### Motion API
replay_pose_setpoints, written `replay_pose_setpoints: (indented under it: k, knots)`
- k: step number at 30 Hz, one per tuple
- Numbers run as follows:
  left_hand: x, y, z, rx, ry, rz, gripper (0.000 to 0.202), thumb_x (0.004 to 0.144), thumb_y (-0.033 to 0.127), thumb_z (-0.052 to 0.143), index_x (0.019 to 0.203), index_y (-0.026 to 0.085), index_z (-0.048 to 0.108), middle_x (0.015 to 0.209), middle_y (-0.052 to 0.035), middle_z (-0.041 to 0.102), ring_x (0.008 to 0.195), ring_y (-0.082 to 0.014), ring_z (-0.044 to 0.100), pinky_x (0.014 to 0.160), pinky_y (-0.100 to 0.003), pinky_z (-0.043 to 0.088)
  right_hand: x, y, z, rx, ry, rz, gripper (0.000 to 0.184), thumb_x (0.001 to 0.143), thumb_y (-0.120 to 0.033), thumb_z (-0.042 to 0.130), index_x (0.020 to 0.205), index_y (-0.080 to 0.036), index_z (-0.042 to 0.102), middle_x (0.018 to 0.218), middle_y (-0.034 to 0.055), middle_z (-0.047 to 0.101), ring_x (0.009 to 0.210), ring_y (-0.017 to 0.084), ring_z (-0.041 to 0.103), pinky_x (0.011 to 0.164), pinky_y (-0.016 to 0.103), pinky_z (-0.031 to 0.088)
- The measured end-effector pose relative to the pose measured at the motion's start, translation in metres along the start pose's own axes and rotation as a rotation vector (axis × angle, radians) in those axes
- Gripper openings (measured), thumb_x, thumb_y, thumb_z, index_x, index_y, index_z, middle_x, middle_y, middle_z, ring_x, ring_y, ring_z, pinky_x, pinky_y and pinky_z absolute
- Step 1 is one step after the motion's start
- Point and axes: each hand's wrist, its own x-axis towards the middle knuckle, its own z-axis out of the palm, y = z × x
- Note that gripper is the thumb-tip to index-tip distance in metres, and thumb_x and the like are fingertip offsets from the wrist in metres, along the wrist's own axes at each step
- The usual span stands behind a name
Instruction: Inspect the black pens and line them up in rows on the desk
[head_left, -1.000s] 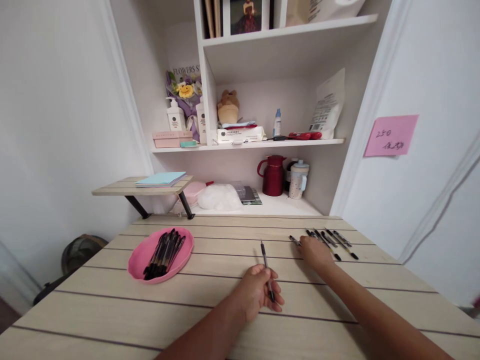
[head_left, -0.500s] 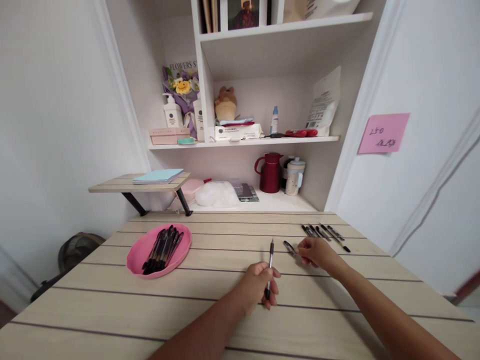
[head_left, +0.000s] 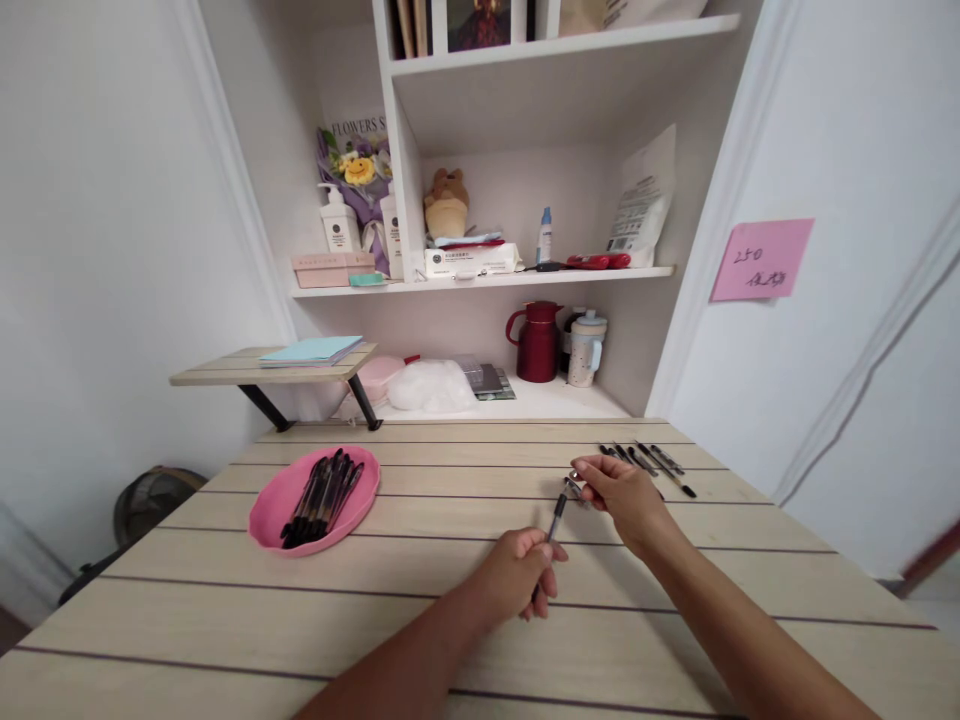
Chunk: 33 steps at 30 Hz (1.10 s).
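My left hand is closed around a slim pen with a black grip. The pen tilts up and to the right, its tip end pointing at my right hand. Thumb and fingers of that hand pinch a small dark, partly clear pen cap, mostly covered by the fingers. Cap and pen tip meet or nearly meet; whether the tip is inside cannot be made out. Just beyond my right hand lies a row of several black pens. A pink scalloped plate at the left holds a pile of black pens.
The slatted wooden table runs back to a white shelf unit. A small raised stand with blue paper rises at the back left. A red jug and a lidded cup stand in the lower shelf.
My right hand has moved left, bringing the cap to the pen's tip. In my left hand the pen has gone from nearly upright to leaning right.
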Motion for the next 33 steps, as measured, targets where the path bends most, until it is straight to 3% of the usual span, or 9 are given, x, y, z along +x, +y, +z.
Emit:
replay_pose_setpoints:
  k: [7, 13, 19, 26, 29, 33]
  knots:
    - [0.001, -0.002, -0.001, 0.002, -0.011, 0.006, 0.033, 0.079, 0.041, 0.039, 0.093, 0.015, 0.052, 0.054, 0.0044, 0.050, 0.034, -0.0046, 0.042, 0.035, -0.016, 0.025, 0.000, 0.004, 0.004, -0.181, -0.037, -0.032, 0.034, 0.062, -0.047, 0.063, 0.070, -0.015, 0.060, 0.048, -0.0031, 0.053, 0.039, 0.007, 0.043, 0.038, 0.020, 0.031]
    - [0.001, -0.002, 0.000, 0.017, -0.002, 0.002, 0.029, 0.080, 0.036, 0.037, 0.093, 0.015, 0.052, 0.055, 0.0041, 0.050, 0.034, -0.0051, 0.042, 0.034, -0.016, 0.024, -0.004, 0.008, 0.004, -0.186, -0.070, -0.033, 0.030, 0.063, -0.043, 0.063, 0.073, -0.015, 0.060, 0.056, -0.0019, 0.057, 0.038, 0.006, 0.044, 0.038, 0.019, 0.032]
    - [0.001, -0.003, 0.001, 0.034, 0.008, 0.036, 0.030, 0.081, 0.036, 0.035, 0.092, 0.015, 0.052, 0.055, 0.0041, 0.050, 0.033, -0.0051, 0.042, 0.033, -0.016, 0.024, -0.009, 0.008, 0.006, -0.164, 0.003, -0.087, 0.041, 0.062, -0.046, 0.064, 0.087, -0.015, 0.057, 0.056, -0.0030, 0.056, 0.038, 0.007, 0.045, 0.039, 0.021, 0.034]
    - [0.000, -0.008, 0.006, 0.047, 0.056, 0.088, 0.032, 0.081, 0.041, 0.037, 0.092, 0.015, 0.051, 0.053, 0.0052, 0.049, 0.032, -0.0040, 0.039, 0.033, -0.015, 0.024, -0.018, 0.007, 0.016, -0.199, 0.084, -0.164, 0.040, 0.066, -0.047, 0.062, 0.089, -0.015, 0.056, 0.048, -0.0060, 0.048, 0.041, 0.010, 0.047, 0.042, 0.022, 0.035]
    - [0.000, -0.008, 0.007, 0.063, 0.056, 0.103, 0.031, 0.081, 0.040, 0.034, 0.093, 0.015, 0.050, 0.053, 0.0054, 0.049, 0.031, -0.0042, 0.039, 0.031, -0.015, 0.024, -0.020, 0.004, 0.015, -0.082, 0.031, -0.081, 0.043, 0.063, -0.049, 0.064, 0.089, -0.015, 0.058, 0.055, -0.0038, 0.051, 0.042, 0.009, 0.045, 0.040, 0.022, 0.031]
    - [-0.001, -0.005, 0.006, 0.041, 0.047, 0.120, 0.029, 0.082, 0.038, 0.033, 0.092, 0.016, 0.048, 0.054, 0.0056, 0.048, 0.032, -0.0045, 0.040, 0.030, -0.015, 0.025, -0.022, -0.006, 0.009, 0.122, -0.144, 0.042, 0.039, 0.067, -0.052, 0.059, 0.084, -0.017, 0.063, 0.070, 0.0010, 0.056, 0.044, 0.006, 0.040, 0.039, 0.022, 0.026]
